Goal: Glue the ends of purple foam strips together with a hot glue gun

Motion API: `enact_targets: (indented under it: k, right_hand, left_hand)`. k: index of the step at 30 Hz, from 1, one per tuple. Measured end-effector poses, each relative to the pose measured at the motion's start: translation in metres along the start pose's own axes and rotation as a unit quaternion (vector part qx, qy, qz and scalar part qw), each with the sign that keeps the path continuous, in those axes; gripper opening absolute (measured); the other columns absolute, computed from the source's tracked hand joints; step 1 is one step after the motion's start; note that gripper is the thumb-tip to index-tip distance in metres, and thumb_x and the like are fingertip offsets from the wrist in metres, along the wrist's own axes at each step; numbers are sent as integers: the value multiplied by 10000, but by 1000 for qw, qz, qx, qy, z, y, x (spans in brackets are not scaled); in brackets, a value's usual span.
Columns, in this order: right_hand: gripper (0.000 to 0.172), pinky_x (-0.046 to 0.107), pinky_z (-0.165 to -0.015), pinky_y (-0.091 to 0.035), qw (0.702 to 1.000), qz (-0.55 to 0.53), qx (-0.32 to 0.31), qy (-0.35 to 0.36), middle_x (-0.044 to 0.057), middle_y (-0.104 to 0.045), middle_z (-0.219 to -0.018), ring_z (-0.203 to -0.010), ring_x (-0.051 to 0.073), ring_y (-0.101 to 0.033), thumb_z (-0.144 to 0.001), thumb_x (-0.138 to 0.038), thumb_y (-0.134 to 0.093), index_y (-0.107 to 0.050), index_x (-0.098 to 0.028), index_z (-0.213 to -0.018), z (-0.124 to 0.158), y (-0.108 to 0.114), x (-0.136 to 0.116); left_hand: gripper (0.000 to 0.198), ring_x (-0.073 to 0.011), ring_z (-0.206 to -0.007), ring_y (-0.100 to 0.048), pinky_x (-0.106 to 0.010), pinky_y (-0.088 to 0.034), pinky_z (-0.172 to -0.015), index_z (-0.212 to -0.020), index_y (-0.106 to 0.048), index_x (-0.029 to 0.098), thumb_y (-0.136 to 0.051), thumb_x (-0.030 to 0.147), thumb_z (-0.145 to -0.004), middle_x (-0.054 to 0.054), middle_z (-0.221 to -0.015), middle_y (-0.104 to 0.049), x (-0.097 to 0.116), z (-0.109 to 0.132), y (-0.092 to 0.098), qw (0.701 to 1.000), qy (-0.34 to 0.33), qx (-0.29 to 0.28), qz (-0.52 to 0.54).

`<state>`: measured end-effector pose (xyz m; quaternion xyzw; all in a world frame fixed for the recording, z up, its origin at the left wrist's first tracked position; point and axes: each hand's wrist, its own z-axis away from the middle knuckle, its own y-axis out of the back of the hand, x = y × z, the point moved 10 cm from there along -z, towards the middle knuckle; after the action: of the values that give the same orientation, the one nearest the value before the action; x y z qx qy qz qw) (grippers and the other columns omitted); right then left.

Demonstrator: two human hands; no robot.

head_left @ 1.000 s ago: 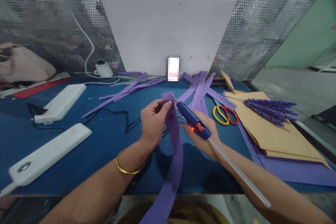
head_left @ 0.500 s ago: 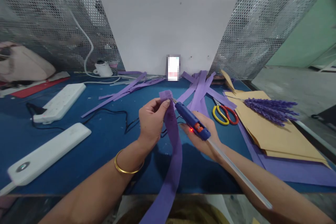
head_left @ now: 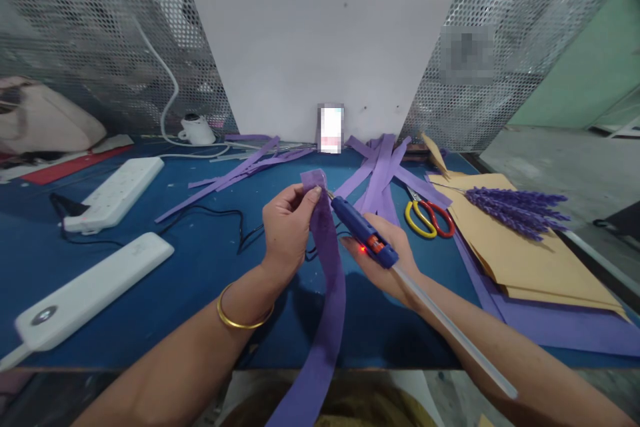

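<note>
Between thumb and fingers, my left hand pinches a long purple paper strip near its upper end. The strip curves down past the table's front edge toward my lap. My right hand is wrapped around a blue hot glue gun with a red light glowing on its side. Its nozzle points up and left, close to the strip's top beside my left thumb; whether it touches cannot be made out. A long translucent glue stick sticks out of the gun's rear over my right forearm.
Purple strips lie behind my hands, with more strips to the left. Red-and-yellow scissors, tan paper and lavender sprigs lie right. Power strips and a black cord are left; a lit phone stands behind.
My left hand and the strip's top have shifted very slightly left and up. The glue gun has moved a little left too, its nozzle still near the strip.
</note>
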<state>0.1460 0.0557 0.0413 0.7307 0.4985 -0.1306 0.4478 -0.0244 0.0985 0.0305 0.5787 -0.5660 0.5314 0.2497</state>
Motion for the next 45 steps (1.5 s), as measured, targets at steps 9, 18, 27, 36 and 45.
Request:
enact_targets:
  k: [9,18,27,36,45]
  right_hand:
    - [251,246,-552,-323,1000,3,-2,-6,-47,-452,-671,-587,106,-445,-872,-268,-624,-421,-223,-732,1,-1,2]
    - [286,251,-544,-314,1000,9,-11,-8,-48,-430,-663,-580,104,-421,-883,-292,-618,-395,-222,-718,1,-2,0]
    - [261,254,-547,-322,1000,14,-16,-8,-40,-449,-665,-584,110,-426,-867,-280,-612,-410,-224,-712,1,-4,0]
    - [290,254,-545,-313,1000,13,-20,-5,-45,-426,-653,-577,107,-413,-867,-290,-600,-378,-226,-693,-1,-4,-4]
    - [311,254,-534,-311,999,20,-27,-1,-47,-428,-641,-560,105,-414,-876,-320,-595,-370,-228,-683,0,-5,-6]
  left_hand:
    - [124,-116,-662,-626,-221,-511,-646,-822,-775,172,-777,277,-758,-7,-748,-726,-1,-2,1,1000,3,7,9]
    - [122,-109,-653,-621,-218,-510,-646,-812,-770,168,-788,267,-744,-4,-735,-717,-2,-3,3,1000,9,13,17]
    - [101,-113,-643,-629,-227,-516,-642,-812,-769,180,-776,264,-757,-1,-737,-715,0,-4,4,1000,5,14,21]
    - [125,-109,-639,-604,-224,-500,-625,-816,-765,172,-779,279,-752,-3,-732,-697,2,-5,5,1000,-5,18,18]
    - [129,-112,-644,-613,-231,-506,-647,-818,-765,178,-782,275,-735,3,-736,-705,2,-6,5,1000,2,25,15]
